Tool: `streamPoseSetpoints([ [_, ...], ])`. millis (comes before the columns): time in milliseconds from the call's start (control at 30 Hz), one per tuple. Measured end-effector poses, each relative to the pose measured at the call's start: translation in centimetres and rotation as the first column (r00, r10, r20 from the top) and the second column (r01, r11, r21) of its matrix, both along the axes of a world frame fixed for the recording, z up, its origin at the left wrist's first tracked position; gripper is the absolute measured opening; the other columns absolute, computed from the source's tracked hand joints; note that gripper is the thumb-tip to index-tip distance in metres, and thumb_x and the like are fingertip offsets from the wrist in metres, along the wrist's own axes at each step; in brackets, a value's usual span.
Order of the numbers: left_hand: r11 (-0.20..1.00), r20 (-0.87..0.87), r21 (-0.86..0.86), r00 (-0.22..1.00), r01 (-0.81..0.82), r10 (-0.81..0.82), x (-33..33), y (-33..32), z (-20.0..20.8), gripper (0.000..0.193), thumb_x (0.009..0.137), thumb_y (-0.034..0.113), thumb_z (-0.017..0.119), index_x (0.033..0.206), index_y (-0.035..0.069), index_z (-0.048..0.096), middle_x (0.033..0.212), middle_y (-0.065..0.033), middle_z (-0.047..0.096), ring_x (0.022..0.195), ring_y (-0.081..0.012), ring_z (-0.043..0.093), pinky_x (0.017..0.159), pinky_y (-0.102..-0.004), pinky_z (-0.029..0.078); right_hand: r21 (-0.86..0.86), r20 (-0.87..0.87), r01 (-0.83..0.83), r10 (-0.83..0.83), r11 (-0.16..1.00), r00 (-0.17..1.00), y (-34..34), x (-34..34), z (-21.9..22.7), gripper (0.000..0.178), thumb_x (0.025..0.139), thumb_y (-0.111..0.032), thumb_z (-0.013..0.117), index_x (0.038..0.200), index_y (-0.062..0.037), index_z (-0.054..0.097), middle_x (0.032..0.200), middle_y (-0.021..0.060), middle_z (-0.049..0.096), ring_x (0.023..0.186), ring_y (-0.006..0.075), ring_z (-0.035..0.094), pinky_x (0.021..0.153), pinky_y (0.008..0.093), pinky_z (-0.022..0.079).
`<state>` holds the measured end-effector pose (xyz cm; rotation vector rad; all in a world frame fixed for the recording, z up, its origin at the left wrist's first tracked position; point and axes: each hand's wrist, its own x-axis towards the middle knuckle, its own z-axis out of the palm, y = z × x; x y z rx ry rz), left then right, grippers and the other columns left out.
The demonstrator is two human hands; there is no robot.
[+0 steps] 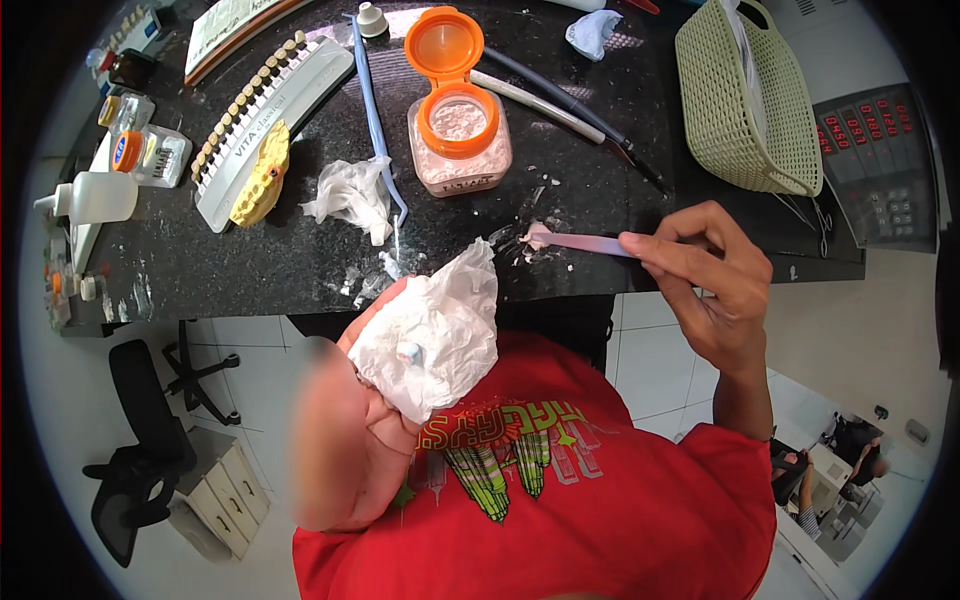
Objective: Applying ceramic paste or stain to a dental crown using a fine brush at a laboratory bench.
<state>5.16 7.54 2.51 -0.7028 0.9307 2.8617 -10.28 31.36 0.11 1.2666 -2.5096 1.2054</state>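
Observation:
My left hand, just in front of the bench edge, supports a crumpled white tissue. On that tissue lies a small pale tooth-shaped piece with a bluish tint. Most of the left fingers are hidden behind the tissue. Over the bench, my right hand pinches a thin, translucent pink spatula near its end. The spatula's far tip touches a small lump of pink material on the black bench. Behind the lump stands a clear jar of pink powder, its orange flip lid raised.
A tooth shade guide, a yellow dental cast and another crumpled tissue are at left. A blue-handled tool lies left of the jar, two dark-tipped rods behind it. At right stands a green woven basket.

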Motion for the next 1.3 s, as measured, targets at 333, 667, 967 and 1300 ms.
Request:
streamPoseSetpoints([
  [333,1.000,-0.008,0.012,1.000,0.012,-0.012,-0.1,-0.1,-0.3,0.072,0.088,0.019,0.054,0.139,-0.014,0.015,0.139,-0.0287,0.035,0.129,-0.0326,0.041,0.109,-0.0408,0.032,0.037,-0.013,-0.001,0.002,0.999,1.000,-0.6,0.2,-0.3,0.036,0.070,0.008,0.070,0.103,-0.0092,0.072,0.077,0.0057,0.056,0.055,0.0082,0.048,0.045,0.0224,0.035],
  [667,1.000,-0.034,0.002,0.999,0.020,-0.020,-0.7,-0.9,-0.7,0.073,0.088,0.021,0.056,0.139,-0.014,0.017,0.138,-0.0282,0.036,0.129,-0.0323,0.041,0.109,-0.0400,0.032,-0.109,-0.235,0.250,-0.269,0.962,0.934,-1.7,-1.4,1.8,0.021,0.078,0.005,0.066,0.098,0.0004,0.068,0.082,0.0098,0.063,0.067,0.0159,0.056,0.053,0.0236,0.043],
  [967,0.999,-0.052,-0.003,0.997,0.052,-0.052,-1.1,-0.3,-0.7,0.066,0.090,0.018,0.052,0.139,-0.013,0.020,0.137,-0.0255,0.040,0.128,-0.0290,0.043,0.109,-0.0378,0.033,0.001,-0.408,0.207,-0.189,0.978,0.893,-3.1,-3.6,0.7,0.022,0.075,0.001,0.070,0.096,-0.0026,0.066,0.083,0.0084,0.061,0.068,0.0230,0.061,0.058,0.0296,0.049],
  [1300,0.985,-0.135,0.031,0.977,0.171,-0.166,-3.8,0.2,-0.6,0.056,0.092,0.013,0.046,0.139,-0.010,0.025,0.135,-0.0197,0.045,0.123,-0.0228,0.048,0.105,-0.0333,0.037,-0.094,-0.230,0.192,-0.209,0.977,0.951,-2.9,-2.0,1.8,0.011,0.081,-0.003,0.068,0.091,-0.0032,0.066,0.073,0.0070,0.062,0.056,0.0181,0.058,0.049,0.0264,0.044],
])
